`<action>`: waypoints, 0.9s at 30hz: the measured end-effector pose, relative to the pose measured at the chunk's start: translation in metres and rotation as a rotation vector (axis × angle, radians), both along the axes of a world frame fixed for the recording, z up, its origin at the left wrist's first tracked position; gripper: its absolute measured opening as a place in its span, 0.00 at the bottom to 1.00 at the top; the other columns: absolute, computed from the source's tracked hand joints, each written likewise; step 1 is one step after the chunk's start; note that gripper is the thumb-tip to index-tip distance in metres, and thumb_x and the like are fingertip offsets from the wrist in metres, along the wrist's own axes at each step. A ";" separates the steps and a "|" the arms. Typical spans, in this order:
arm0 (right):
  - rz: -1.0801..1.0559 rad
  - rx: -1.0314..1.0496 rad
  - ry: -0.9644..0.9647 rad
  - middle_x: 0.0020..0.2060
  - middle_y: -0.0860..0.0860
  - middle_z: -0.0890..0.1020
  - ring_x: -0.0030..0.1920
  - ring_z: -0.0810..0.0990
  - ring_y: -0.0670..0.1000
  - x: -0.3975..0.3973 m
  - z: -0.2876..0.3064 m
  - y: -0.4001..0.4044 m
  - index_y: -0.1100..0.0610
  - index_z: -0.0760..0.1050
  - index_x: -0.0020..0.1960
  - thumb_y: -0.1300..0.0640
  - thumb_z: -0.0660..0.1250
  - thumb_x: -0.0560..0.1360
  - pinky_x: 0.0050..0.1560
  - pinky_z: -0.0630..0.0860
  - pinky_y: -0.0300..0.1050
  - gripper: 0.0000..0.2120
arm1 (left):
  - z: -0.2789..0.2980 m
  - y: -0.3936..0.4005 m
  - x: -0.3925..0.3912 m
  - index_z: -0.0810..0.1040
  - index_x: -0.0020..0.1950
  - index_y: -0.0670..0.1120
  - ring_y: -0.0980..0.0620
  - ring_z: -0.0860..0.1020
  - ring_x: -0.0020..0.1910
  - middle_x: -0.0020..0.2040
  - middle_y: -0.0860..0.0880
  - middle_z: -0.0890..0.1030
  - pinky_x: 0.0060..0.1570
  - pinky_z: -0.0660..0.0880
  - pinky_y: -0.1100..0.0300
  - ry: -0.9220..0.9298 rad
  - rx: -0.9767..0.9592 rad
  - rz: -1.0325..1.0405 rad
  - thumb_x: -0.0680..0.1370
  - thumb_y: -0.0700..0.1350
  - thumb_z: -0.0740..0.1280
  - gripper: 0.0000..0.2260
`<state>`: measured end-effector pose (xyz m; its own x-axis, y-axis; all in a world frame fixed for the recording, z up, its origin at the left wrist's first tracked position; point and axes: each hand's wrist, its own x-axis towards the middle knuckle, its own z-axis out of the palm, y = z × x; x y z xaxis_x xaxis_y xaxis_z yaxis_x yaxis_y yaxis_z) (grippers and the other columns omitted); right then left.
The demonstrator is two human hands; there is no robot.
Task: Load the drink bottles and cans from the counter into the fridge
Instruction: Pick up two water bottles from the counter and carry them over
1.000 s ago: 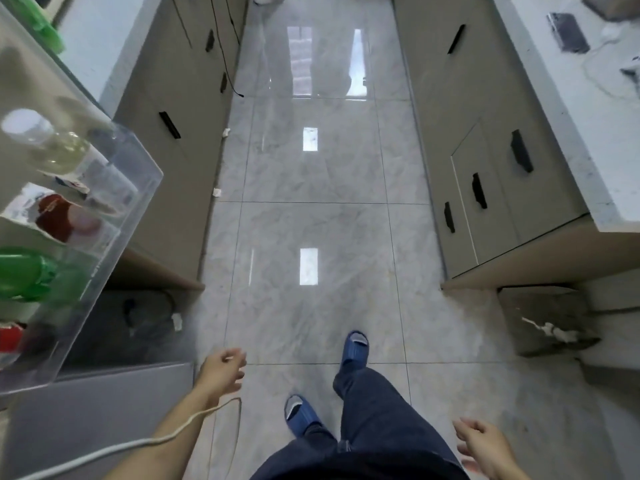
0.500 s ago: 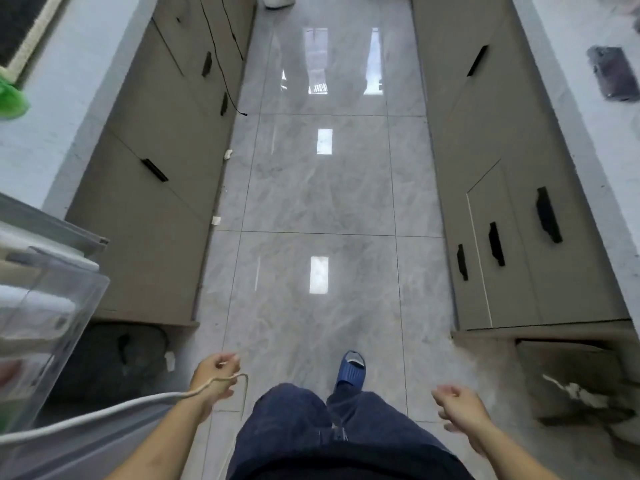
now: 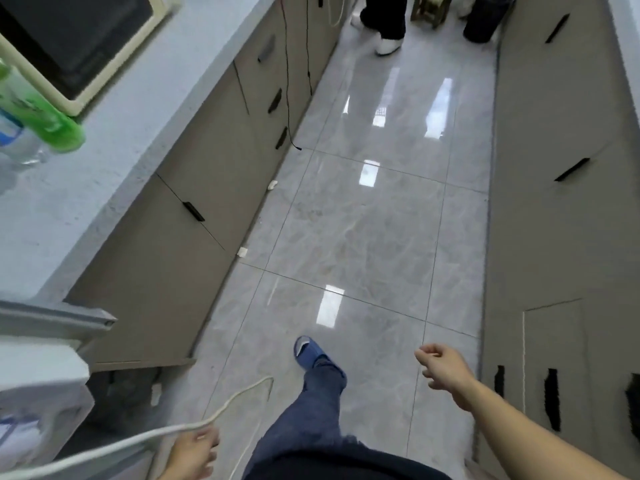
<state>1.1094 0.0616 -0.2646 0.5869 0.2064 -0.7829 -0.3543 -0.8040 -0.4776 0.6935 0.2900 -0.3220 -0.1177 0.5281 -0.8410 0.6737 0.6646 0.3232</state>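
Note:
A green drink bottle [image 3: 38, 116] and a clear water bottle with a blue label [image 3: 14, 147] stand on the grey counter [image 3: 97, 161] at the far left. The open fridge door [image 3: 41, 341] juts in at the lower left. My left hand [image 3: 194, 455] hangs low by my leg, fingers relaxed, holding nothing, with a white cord [image 3: 214, 417] passing just above it. My right hand [image 3: 440, 368] swings out in front over the floor, fingers loosely curled and empty. Both hands are well away from the bottles.
A cream-framed dark appliance [image 3: 76, 39] sits on the counter behind the bottles. Taupe cabinets line both sides of a glossy tiled aisle [image 3: 363, 220]. Another person's legs [image 3: 384, 22] and a small stool [image 3: 431, 8] stand at the aisle's far end.
The view has swung up and forward along the aisle; the fridge door shelf with its bottles has slid out of sight, the counter bottles have come into view, and my right hand has swung forward.

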 end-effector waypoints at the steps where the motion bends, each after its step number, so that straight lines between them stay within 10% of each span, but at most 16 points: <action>1: 0.019 -0.017 -0.010 0.35 0.54 0.75 0.33 0.72 0.52 0.011 0.001 0.010 0.57 0.76 0.46 0.56 0.67 0.78 0.33 0.72 0.44 0.05 | 0.001 0.010 0.011 0.79 0.43 0.38 0.48 0.72 0.29 0.34 0.41 0.79 0.33 0.71 0.59 0.001 -0.007 0.032 0.79 0.39 0.67 0.06; 14: 0.314 -0.176 0.027 0.31 0.55 0.73 0.27 0.68 0.51 0.143 0.007 0.171 0.59 0.75 0.43 0.57 0.69 0.77 0.30 0.66 0.38 0.07 | 0.071 0.171 0.182 0.77 0.46 0.42 0.51 0.71 0.33 0.35 0.46 0.76 0.32 0.68 0.61 -0.331 0.199 0.273 0.81 0.42 0.64 0.07; 27: 0.864 -0.042 0.008 0.27 0.53 0.74 0.28 0.69 0.53 0.196 -0.008 0.460 0.60 0.77 0.44 0.57 0.70 0.76 0.27 0.66 0.38 0.06 | 0.073 0.150 0.205 0.79 0.51 0.39 0.49 0.73 0.29 0.33 0.45 0.78 0.27 0.69 0.61 -0.102 0.190 0.776 0.80 0.43 0.65 0.08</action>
